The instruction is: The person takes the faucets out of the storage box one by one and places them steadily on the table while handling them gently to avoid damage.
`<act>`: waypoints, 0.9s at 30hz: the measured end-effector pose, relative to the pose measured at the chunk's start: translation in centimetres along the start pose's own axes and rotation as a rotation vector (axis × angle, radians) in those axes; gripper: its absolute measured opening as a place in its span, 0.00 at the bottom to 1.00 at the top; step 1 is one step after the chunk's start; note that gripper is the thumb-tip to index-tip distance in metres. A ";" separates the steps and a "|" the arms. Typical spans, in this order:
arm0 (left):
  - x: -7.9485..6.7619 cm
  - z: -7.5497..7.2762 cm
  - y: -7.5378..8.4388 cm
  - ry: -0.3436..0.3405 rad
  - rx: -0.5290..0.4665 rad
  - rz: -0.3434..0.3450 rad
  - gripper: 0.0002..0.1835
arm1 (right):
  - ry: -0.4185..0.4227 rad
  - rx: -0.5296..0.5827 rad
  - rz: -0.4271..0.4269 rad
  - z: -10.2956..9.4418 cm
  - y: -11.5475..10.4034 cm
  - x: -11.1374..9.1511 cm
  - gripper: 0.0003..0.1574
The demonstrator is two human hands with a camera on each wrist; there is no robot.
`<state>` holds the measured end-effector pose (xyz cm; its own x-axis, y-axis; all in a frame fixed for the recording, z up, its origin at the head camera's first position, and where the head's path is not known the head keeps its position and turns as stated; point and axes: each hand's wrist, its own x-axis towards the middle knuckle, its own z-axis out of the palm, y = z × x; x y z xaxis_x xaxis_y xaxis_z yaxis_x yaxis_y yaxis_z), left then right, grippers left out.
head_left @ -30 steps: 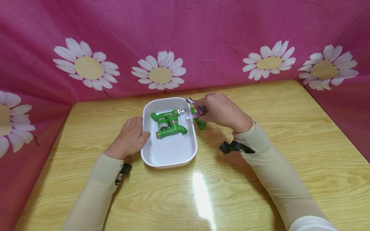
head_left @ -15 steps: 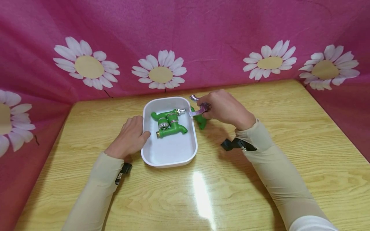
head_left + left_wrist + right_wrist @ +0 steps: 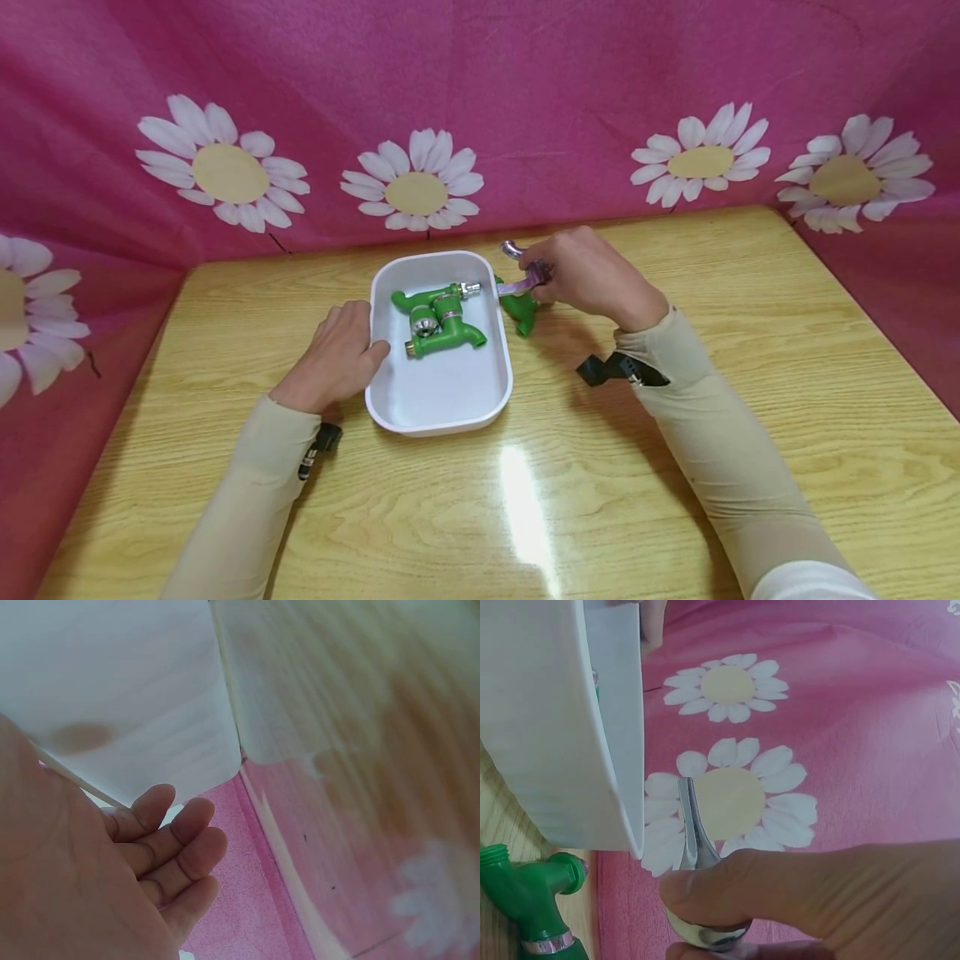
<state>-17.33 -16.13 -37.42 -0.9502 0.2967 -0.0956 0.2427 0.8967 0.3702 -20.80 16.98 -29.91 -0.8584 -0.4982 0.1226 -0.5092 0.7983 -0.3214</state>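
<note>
My left hand (image 3: 333, 358) holds the left rim of a white plastic tub (image 3: 438, 392), with its thumb over the edge; in the left wrist view its fingertips (image 3: 196, 851) lie against the outer wall. Inside the tub are two green taps, one with a grey hose end (image 3: 435, 296) and one with a brass thread (image 3: 450, 336). My right hand (image 3: 592, 279) grips a chrome tap (image 3: 517, 287) between thumb and fingers, just past the tub's right rim. Its lever points toward the tub. Below it, another green tap (image 3: 521, 315) lies on the table beside the tub.
The wooden table (image 3: 637, 500) extends around the tub on every side. A pink cloth with white daisies (image 3: 525, 125) hangs along its back and sides. Black wrist cameras (image 3: 600, 370) are strapped over both sleeves.
My right hand has moved slightly right and away from the tub with the chrome tap, showing more of the green tap below. The left hand and the tub have stayed put.
</note>
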 end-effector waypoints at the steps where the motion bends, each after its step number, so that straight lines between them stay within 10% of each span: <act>1: 0.0 0.0 0.0 0.002 -0.001 0.001 0.28 | 0.001 0.001 0.001 0.0 0.1 0.0 0.10; 27: 0.0 0.0 -0.1 0.017 0.007 0.011 0.27 | -0.010 0.011 0.106 -0.2 2.1 0.3 0.14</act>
<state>-17.35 -16.17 -37.47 -0.9505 0.3013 -0.0759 0.2548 0.8956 0.3646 -22.13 18.62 -30.37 -0.9068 -0.4143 0.0782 -0.4147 0.8429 -0.3428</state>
